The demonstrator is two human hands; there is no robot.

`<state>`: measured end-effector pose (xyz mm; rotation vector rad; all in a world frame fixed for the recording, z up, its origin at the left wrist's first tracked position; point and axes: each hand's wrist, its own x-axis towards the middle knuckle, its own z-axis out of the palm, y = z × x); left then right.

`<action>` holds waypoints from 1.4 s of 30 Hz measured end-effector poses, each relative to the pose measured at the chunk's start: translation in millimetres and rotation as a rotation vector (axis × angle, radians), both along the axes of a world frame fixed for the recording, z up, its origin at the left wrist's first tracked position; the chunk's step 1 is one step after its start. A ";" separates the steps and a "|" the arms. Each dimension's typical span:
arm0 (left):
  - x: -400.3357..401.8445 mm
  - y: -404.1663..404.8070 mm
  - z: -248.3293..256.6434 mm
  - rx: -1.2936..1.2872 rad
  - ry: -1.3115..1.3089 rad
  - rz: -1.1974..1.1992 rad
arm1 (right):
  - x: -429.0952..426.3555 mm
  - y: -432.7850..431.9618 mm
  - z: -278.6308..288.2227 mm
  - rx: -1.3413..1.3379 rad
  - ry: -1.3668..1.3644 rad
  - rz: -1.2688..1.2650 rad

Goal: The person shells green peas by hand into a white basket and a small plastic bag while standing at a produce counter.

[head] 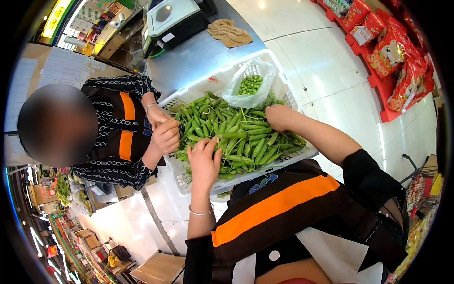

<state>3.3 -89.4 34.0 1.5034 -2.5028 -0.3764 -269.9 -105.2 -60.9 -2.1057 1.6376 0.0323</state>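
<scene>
A heap of green pea pods [227,124] lies in a white perforated plastic crate [198,85]. My left hand [205,159] reaches over the near left of the heap, thumb apart from the fingers. Its fingertips are at the end of a large pod [232,135], and no clear grip shows. At the heap's far right, my right hand [279,117] is curled low over the pods, its fingertips hidden. Just beyond it, a translucent plastic bag [230,94] stands open in the crate with shelled green peas [250,85] inside.
Across the crate's left end, a co-worker's hands [165,133] are together at the rim. A scale [173,17] and a brown cloth [230,33] rest on the metal counter [188,60]. Red packages [390,49] line a red shelf on the right.
</scene>
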 end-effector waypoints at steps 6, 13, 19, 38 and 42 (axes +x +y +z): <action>19.4 33.2 -23.1 -0.088 0.289 0.048 | 10.5 -45.3 -14.9 0.468 -0.011 -0.039; 34.4 40.1 -29.2 -0.117 0.433 0.012 | 8.8 -24.0 -36.3 0.303 -0.337 -0.180; 35.0 33.7 -13.4 -0.164 0.363 -0.072 | 23.1 8.2 -9.9 0.103 -0.382 -0.211; -3.1 49.4 7.5 0.504 1.527 0.312 | -17.8 72.7 103.7 -0.185 -0.209 0.327; -20.3 46.7 -5.9 0.747 1.614 0.225 | 25.4 53.9 120.5 -0.296 -0.650 0.127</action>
